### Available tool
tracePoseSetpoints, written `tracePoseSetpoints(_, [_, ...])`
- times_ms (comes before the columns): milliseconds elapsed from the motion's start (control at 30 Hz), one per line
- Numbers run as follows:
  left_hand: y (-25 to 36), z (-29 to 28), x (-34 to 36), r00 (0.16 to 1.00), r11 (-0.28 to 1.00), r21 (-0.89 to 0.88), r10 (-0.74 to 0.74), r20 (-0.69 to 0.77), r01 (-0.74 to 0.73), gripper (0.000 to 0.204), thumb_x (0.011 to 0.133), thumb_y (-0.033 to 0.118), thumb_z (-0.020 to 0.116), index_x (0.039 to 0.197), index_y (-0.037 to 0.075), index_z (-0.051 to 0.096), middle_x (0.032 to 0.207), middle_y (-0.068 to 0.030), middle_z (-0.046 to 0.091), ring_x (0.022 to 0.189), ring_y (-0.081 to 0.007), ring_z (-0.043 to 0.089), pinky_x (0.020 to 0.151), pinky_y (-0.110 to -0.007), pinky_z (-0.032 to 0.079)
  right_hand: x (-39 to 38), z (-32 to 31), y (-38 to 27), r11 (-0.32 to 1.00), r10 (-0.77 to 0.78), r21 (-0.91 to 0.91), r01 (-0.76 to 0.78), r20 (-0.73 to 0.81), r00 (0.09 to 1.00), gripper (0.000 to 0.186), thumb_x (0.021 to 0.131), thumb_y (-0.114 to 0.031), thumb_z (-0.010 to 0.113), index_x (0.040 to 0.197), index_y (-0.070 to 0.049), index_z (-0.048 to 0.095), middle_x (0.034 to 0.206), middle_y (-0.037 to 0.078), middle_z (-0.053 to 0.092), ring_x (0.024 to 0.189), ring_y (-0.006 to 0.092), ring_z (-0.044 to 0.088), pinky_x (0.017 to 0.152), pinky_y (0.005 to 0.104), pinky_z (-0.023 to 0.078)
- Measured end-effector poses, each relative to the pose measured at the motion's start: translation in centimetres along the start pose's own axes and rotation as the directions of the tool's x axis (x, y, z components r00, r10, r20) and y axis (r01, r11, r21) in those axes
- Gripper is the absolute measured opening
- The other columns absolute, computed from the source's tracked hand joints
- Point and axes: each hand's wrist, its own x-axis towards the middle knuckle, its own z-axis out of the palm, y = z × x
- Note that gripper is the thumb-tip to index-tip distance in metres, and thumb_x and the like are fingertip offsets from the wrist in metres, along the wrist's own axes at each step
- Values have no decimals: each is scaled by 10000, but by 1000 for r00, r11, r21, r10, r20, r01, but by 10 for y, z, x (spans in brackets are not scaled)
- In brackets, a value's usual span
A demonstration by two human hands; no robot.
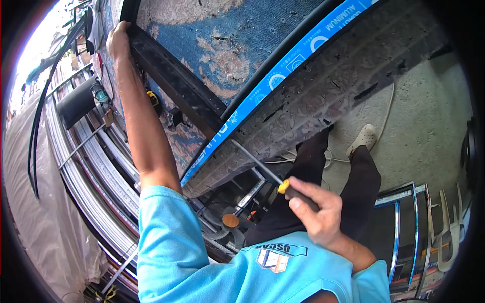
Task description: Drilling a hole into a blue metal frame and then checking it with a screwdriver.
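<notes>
My right hand [318, 209] is closed round the dark handle of a screwdriver [260, 165] with a yellow collar. The long thin shaft points up and left, and its tip meets the edge of a dark frame bar covered with blue printed protective film [275, 78]. Whether the tip sits on a screw cannot be seen. My left arm reaches far forward, and my left hand [119, 43] is wrapped round the far corner of a black metal frame [174, 73]. This bar joins the blue-filmed one at an angle.
The frame lies on a table with a worn blue and tan carpet [217, 50]. A yellow and black tape measure [153, 99] lies beside my left forearm. Long metal profiles [96, 151] are stacked at left near plastic sheeting [45, 212]. Framed panels [399, 222] stand at lower right.
</notes>
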Motion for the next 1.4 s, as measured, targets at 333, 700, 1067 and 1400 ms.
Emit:
tracePoseSetpoints(333, [-3, -17, -45, 965, 944, 322, 149, -215, -74, 705, 823, 594, 708, 1288, 65, 685, 1331, -269, 630, 1343, -381, 525, 1137, -475, 377, -57, 9, -55, 814, -129, -557, 166, 107, 986, 416, 978, -106, 672, 1380, -18, 608, 1215, 109, 699, 1065, 150, 656, 932, 301, 518])
tracePoseSetpoints(700, [249, -316, -436, 455, -228, -918, 889, -61, 323, 486, 849, 113, 767, 1301, 226, 631, 868, -88, 682, 699, -239, 579, 781, -518, 498, -117, 52, -187, 427, -356, -820, 380, 234, 905, 407, 919, -28, 668, 1324, 2, 638, 1147, 152, 710, 1023, 226, 696, 900, 317, 536])
tracePoseSetpoints(1067, [282, -369, -465, 811, -753, -637, 266, -521, -163, 290, 960, 459, 685, 1077, 230, 817, 736, -27, 525, 534, -92, 424, 557, -282, 317, -81, 147, -201, 298, -263, -861, 413, 342, 902, 402, 916, -68, 709, 1307, 3, 649, 1081, 114, 712, 869, 169, 685, 762, 289, 542])
tracePoseSetpoints(1400, [221, -397, -360, 777, -726, -681, 485, -402, 100, 227, 966, 318, 624, 992, 120, 731, 817, -67, 563, 597, -171, 480, 562, -351, 336, -24, 201, -207, 262, -269, -911, 319, 248, 931, 450, 927, -84, 724, 1363, -20, 633, 1084, 66, 686, 842, 76, 596, 748, 230, 502])
